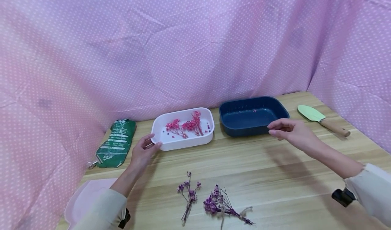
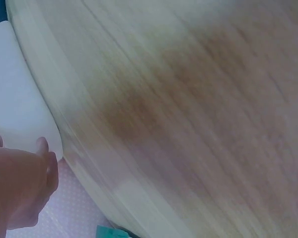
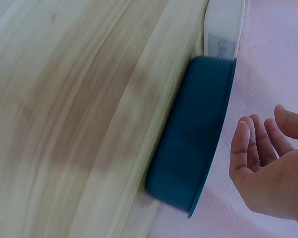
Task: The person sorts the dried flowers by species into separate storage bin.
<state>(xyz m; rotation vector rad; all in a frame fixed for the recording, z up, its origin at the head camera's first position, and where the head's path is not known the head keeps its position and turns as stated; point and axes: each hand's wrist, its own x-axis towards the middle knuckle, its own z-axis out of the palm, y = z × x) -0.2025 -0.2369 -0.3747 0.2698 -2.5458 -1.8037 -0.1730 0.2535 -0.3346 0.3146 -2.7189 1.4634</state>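
My left hand (image 1: 144, 152) is at the left front corner of a white plastic tray (image 1: 186, 143), thumb and fingers spread at its rim. Pink dried-flower sprigs (image 1: 195, 124) and small loose flower heads lie inside it. To the right is a dark blue tray (image 1: 244, 132), with a tiny pink bit (image 1: 254, 110) on its floor. My right hand (image 1: 290, 132) hovers at this tray's front right, fingers loosely bent. Nothing shows between those fingers in the right wrist view, where the blue tray (image 3: 191, 134) stands beside the hand (image 3: 268, 168).
Two bunches of purple dried flowers (image 1: 190, 196) (image 1: 218, 204) lie near me, the right one tied with twine. A green packet (image 1: 117, 143) is at the left, above a pale pink item (image 1: 91, 197). A trowel (image 1: 333, 125) lies right. Dotted pink cloth (image 1: 183, 53) hangs behind.
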